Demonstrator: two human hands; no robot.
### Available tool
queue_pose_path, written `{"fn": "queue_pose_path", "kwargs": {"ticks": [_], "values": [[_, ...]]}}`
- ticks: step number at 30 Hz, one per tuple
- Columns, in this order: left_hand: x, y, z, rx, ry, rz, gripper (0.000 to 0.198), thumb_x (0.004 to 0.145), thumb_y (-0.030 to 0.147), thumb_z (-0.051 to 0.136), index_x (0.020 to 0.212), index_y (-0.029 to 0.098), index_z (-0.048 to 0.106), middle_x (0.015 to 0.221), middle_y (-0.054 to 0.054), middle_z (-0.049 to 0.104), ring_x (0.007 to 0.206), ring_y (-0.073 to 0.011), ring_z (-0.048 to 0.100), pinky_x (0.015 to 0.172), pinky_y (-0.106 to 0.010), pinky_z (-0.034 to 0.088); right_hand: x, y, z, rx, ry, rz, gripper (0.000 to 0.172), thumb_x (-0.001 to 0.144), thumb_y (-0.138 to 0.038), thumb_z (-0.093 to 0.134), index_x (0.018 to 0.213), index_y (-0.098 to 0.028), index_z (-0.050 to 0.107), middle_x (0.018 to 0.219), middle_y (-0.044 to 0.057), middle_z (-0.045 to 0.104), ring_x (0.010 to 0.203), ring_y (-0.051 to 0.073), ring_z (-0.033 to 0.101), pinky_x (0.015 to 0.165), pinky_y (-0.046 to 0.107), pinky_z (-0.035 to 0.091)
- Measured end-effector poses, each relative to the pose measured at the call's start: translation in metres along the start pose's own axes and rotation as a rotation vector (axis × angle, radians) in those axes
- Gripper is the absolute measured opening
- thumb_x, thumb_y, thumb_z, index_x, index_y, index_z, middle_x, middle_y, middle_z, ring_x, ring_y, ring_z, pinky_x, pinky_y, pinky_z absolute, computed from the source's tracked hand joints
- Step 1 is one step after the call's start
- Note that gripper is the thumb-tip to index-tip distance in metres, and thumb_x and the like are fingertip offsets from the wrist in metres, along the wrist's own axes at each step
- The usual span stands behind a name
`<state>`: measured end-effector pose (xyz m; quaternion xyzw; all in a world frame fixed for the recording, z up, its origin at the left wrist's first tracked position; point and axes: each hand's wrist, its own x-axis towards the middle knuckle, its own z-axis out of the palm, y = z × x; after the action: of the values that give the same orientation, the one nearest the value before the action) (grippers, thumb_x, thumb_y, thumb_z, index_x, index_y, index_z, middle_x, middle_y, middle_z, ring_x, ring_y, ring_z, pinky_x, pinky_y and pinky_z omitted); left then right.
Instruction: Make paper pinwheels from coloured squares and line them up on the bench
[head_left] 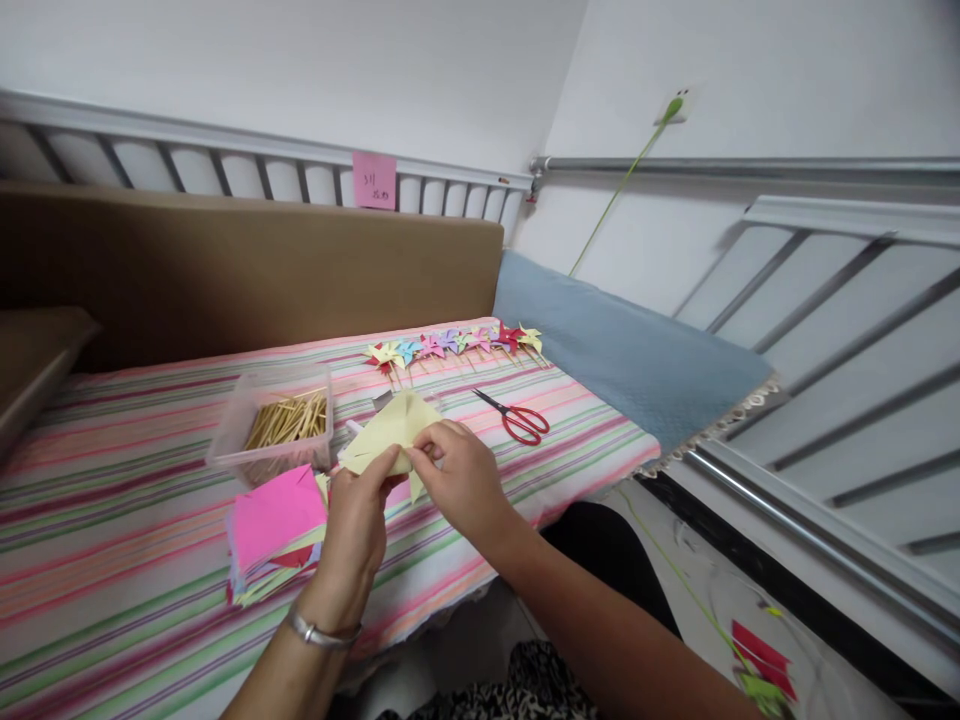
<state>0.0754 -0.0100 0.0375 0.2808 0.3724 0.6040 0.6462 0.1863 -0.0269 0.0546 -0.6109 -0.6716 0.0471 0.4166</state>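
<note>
A pale yellow paper (390, 427), partly slit and folded, is held up over the striped cloth between both hands. My left hand (364, 500) pinches its lower edge, thumb on top. My right hand (457, 470) has finger and thumb closed on the paper's right side, close to the left thumb. Scissors (517, 418) with red handles lie to the right, blades slightly apart. Left of my hands is a stack of coloured paper squares (277, 520), bright pink on top. Behind that stack stands a clear plastic box (232, 420) of thin wooden sticks (289, 420).
Several finished paper pinwheels (450, 342) on sticks lie in a row at the back of the striped cloth (135, 470). A brown panel (262, 270) borders the rear, a blue cover (592, 340) the right. Red paper scraps (761, 655) lie on the floor.
</note>
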Motion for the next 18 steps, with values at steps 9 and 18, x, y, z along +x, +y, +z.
{"fn": "queue_pose_path", "kwargs": {"ticks": [9, 18], "values": [[0.002, 0.003, -0.002, 0.069, 0.011, 0.061, 0.047, 0.056, 0.022, 0.077, 0.102, 0.014, 0.068, 0.095, -0.007, 0.073, 0.090, -0.0221, 0.066, 0.076, -0.031, 0.050, 0.001, -0.005, -0.002, 0.021, -0.019, -0.001, 0.005, 0.076, -0.017, 0.062, 0.075, -0.022, 0.062, 0.074, 0.001, 0.064, 0.077, 0.018, 0.058, 0.068, 0.029, 0.044], [0.005, 0.017, -0.004, 0.122, -0.066, -0.060, 0.042, 0.053, 0.018, 0.078, 0.094, 0.015, 0.070, 0.093, -0.008, 0.074, 0.081, -0.0204, 0.067, 0.066, -0.028, 0.051, 0.032, 0.008, -0.027, 0.662, -0.311, 0.378, 0.059, 0.066, -0.021, 0.071, 0.121, -0.019, 0.051, 0.091, 0.004, 0.068, 0.084, 0.022, 0.065, 0.075, 0.036, 0.051]]}}
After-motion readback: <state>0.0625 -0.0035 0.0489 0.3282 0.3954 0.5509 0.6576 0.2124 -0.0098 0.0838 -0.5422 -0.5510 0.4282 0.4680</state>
